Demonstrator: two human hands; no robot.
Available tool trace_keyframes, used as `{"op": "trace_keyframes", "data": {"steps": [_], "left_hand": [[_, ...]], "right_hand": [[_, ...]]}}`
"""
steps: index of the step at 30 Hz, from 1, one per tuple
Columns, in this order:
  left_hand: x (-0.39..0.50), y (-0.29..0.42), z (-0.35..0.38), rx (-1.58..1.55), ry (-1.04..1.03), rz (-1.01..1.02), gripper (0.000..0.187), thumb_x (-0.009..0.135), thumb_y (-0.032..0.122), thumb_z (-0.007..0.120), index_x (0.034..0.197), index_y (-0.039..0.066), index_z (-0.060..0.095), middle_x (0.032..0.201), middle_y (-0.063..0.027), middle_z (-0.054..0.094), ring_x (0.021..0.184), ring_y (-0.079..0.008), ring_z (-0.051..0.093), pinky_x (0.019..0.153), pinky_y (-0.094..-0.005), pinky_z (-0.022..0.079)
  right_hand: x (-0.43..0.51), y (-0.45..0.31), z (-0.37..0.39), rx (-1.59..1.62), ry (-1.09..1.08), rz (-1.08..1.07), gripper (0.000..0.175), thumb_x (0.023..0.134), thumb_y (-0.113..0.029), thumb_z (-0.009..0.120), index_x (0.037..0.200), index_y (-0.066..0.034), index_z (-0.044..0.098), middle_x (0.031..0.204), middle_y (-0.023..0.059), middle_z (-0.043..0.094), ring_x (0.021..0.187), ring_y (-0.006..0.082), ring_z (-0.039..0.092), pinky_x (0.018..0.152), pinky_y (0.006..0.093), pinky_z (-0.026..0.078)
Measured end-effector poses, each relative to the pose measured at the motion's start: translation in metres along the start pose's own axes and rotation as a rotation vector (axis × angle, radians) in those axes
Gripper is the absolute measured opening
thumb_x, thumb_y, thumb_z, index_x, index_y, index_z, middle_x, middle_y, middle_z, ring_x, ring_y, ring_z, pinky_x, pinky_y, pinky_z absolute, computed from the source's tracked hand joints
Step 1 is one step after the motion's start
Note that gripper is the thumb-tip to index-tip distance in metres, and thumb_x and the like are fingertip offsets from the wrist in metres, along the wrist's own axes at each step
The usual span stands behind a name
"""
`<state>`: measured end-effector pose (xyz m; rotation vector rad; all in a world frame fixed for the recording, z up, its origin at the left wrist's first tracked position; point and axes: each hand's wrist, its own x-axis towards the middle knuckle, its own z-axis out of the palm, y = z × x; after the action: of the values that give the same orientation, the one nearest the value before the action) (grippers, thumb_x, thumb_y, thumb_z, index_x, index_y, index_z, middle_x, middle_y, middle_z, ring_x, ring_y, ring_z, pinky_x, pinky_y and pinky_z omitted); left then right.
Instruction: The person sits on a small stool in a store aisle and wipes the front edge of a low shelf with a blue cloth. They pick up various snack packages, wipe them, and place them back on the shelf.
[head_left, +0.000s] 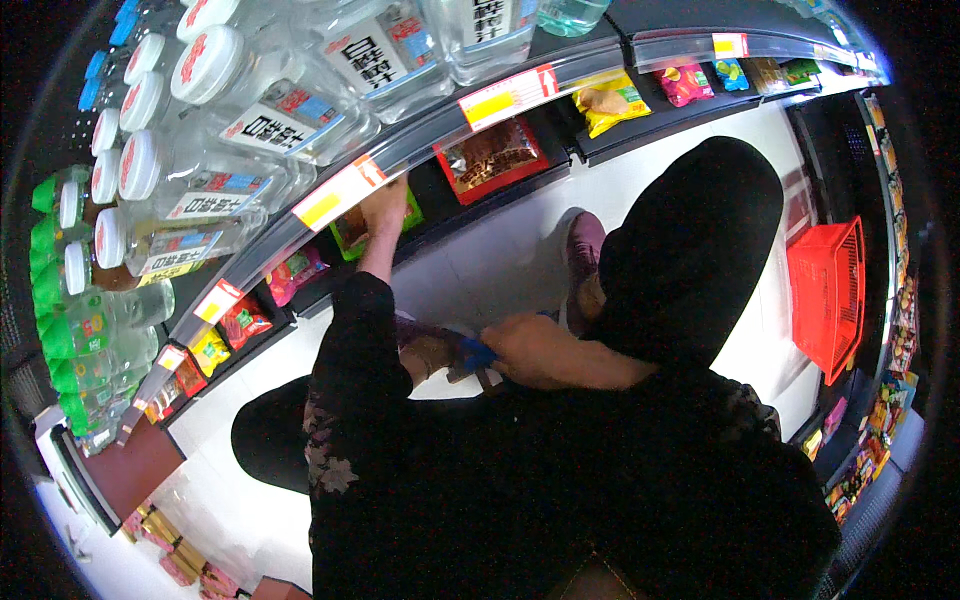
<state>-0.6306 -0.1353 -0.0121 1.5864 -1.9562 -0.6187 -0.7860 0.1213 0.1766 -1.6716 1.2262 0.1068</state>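
Note:
My left hand (385, 206) reaches under the price rail onto the low shelf, over a green-edged snack packet (351, 231); its fingertips are partly hidden by the rail, so its grip cannot be told. To its right on the same shelf lies a red-edged snack packet (493, 161), and to its left a pink snack packet (295, 276). My right hand (517, 346) is low between my knees, closed around a blue object (474, 354) that is blurred and partly covered by the fingers. Both of my shoes show on the floor beyond it.
Large clear drink bottles (300, 120) with white caps crowd the shelf above the price rail (420, 161). Green-capped bottles (82, 330) stand at the left. A red plastic shopping basket (825, 296) is on the floor at the right, beside another shelf. A yellow snack packet (611, 103) lies farther along.

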Motion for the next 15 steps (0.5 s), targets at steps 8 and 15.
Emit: {"op": "trace_keyframes", "data": {"steps": [8,15], "left_hand": [[-0.014,0.055,0.063,-0.46,-0.364,-0.567,0.075,0.072,0.043,0.082,0.126,0.0,0.051,0.115,-0.0115,0.065,0.099,-0.0196,0.064,0.09,-0.0312,0.049],[0.012,0.013,0.119,-0.653,-0.357,-0.566,0.059,0.083,0.034,0.068,0.126,-0.003,0.051,0.128,-0.0148,0.058,0.119,-0.0293,0.052,0.105,-0.0526,0.036]], "right_hand": [[-0.006,0.014,0.003,0.021,0.045,0.009,0.033,0.081,-0.023,0.068,0.105,-0.003,0.06,0.094,0.0196,0.063,0.094,0.0384,0.061,0.081,0.0483,0.05],[-0.01,0.019,0.001,-0.021,0.098,-0.054,0.033,0.079,-0.022,0.067,0.104,-0.0021,0.061,0.089,0.0213,0.064,0.091,0.04,0.063,0.079,0.0502,0.051]]}}
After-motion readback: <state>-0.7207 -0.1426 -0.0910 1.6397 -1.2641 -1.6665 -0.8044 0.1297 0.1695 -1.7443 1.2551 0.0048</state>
